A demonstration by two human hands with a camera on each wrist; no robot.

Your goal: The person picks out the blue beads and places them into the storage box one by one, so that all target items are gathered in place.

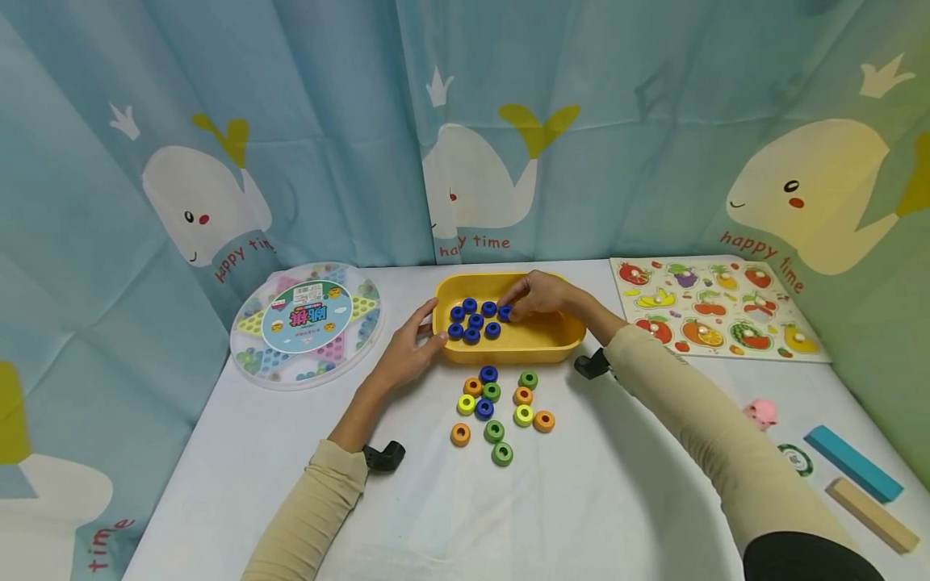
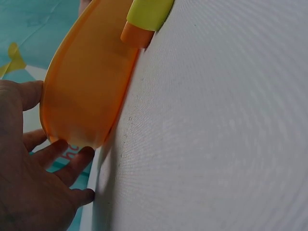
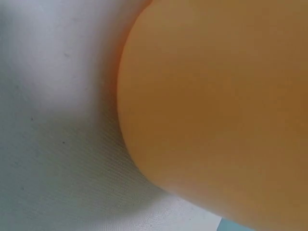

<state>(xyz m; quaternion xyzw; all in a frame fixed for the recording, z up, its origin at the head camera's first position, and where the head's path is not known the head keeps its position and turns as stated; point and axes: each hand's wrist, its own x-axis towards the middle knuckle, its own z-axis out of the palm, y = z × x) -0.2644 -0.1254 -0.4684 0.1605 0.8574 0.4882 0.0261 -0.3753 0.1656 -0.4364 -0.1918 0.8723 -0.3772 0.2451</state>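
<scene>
A yellow plastic tub stands on the white table with several blue rings inside, gathered toward its left half. My left hand rests against the tub's left end, thumb and fingers spread and lightly touching it. In the left wrist view, the fingers of that hand look loosely extended along the end wall. Reaching into the tub from the right, my right hand pinches a blue ring at its fingertips. The right wrist view shows only the tub's outer wall, with the hand out of sight.
Several loose green, orange, yellow and blue rings lie in front of the tub. A round game board is at left, a fruit puzzle board at right. A pink toy, round chip, blue block and wooden block lie front right.
</scene>
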